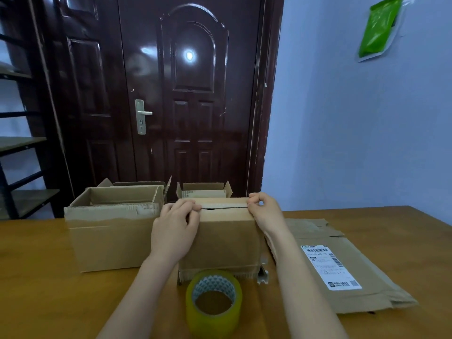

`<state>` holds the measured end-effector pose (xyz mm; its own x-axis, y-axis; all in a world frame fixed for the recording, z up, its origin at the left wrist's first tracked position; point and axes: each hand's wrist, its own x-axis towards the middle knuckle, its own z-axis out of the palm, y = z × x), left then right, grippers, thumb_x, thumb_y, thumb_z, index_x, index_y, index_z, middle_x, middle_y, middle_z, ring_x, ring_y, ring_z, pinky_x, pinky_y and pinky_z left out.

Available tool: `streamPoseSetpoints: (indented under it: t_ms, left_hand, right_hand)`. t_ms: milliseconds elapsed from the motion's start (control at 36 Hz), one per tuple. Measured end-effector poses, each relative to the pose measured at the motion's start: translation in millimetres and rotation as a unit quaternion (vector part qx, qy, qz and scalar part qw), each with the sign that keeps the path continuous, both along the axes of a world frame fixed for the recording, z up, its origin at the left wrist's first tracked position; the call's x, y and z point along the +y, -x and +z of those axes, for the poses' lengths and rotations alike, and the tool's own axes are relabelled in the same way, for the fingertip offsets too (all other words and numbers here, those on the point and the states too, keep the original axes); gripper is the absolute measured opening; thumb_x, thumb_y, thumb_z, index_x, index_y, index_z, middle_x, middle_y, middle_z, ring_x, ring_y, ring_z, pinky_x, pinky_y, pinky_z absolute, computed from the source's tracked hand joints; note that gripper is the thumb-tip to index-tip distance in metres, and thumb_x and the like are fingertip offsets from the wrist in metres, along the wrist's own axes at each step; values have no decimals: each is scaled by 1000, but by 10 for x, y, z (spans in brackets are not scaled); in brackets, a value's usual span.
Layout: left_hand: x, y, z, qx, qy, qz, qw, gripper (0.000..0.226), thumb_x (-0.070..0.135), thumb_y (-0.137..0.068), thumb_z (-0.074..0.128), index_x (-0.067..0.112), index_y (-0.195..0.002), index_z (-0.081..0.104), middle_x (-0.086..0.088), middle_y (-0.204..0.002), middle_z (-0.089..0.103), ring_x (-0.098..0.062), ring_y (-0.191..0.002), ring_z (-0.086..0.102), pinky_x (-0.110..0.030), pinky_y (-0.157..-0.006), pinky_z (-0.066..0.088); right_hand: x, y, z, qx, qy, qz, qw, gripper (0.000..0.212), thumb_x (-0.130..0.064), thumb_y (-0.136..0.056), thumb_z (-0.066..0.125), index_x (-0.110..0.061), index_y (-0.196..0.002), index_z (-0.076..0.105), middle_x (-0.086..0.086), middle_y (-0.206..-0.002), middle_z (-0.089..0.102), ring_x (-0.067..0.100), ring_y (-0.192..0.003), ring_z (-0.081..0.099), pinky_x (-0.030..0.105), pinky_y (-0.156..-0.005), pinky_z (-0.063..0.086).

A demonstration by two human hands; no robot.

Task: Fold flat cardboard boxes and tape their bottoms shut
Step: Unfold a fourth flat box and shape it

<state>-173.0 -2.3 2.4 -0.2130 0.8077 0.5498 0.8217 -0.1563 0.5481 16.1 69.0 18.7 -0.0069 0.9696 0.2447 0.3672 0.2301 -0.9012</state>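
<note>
Between both hands (221, 216), box (221, 237)

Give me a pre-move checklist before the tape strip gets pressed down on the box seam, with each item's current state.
1. Flaps closed on the middle box: ok, only a thin dark seam shows.
2. Left hand at the seam's left end: ok.
3. Right hand at the right end, fingers pinched: ok.
4. Strip lying along the seam: cannot tell, clear tape barely shows.
5. Tape roll within reach: ok, standing in front of the box.
6. Strip cut from roll: cannot tell.
</note>
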Motion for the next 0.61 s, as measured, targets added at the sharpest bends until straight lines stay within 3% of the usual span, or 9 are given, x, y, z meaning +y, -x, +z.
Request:
streamPoseSetpoints:
  t_ms: [111, 333, 417, 500, 611]
  left_hand:
    - [-30, -9, 106, 44, 49, 10, 998, 28, 29, -99, 36, 30, -113, 59, 17, -126, 53, -13, -117, 42, -36, -91, 37]
    - [-143, -35, 286, 127, 120, 18, 984, 33, 31, -101, 26, 27, -119, 53, 8, -131, 53, -19, -126, 38, -44, -101, 28]
    - [-173, -50, 401, 160, 146, 19, 976, 32, 30, -101, 28, 25, -124, 50, 2, -133, 53, -22, -130, 35, -44, -104, 26]
    - [-178, -61, 492, 125, 169, -1, 978, 36, 28, -100, 34, 19, -134, 43, -5, -140, 47, -25, -138, 26, -44, -108, 25]
    - [-202, -12, 541, 107, 121, -12, 987, 45, 27, -98, 43, 18, -141, 38, -3, -152, 33, -25, -142, 18, -44, -115, 21]
  right_hand:
    - [-17, 17, 76, -32, -1, 2, 999, 14, -9, -94, 47, -11, -80, 52, -4, -115, 55, 15, -107, 50, 26, -85, 36]
    - [-146, 61, 98, -114, -34, -27, 993, 17, -16, -98, 41, -12, -86, 53, 5, -113, 57, 17, -90, 54, 28, -71, 42]
    - [-170, 28, 161, -164, -43, -38, 985, 19, -20, -98, 41, -15, -95, 59, 4, -115, 49, 20, -92, 54, 30, -74, 43]
    - [-180, 1, 238, -196, -44, -36, 979, 24, -19, -99, 39, -18, -103, 62, 4, -118, 56, 24, -101, 54, 36, -83, 47]
    - [-230, -60, 328, -189, -35, -20, 981, 36, -26, -101, 33, -17, -127, 56, 6, -132, 54, 27, -119, 49, 40, -93, 41]
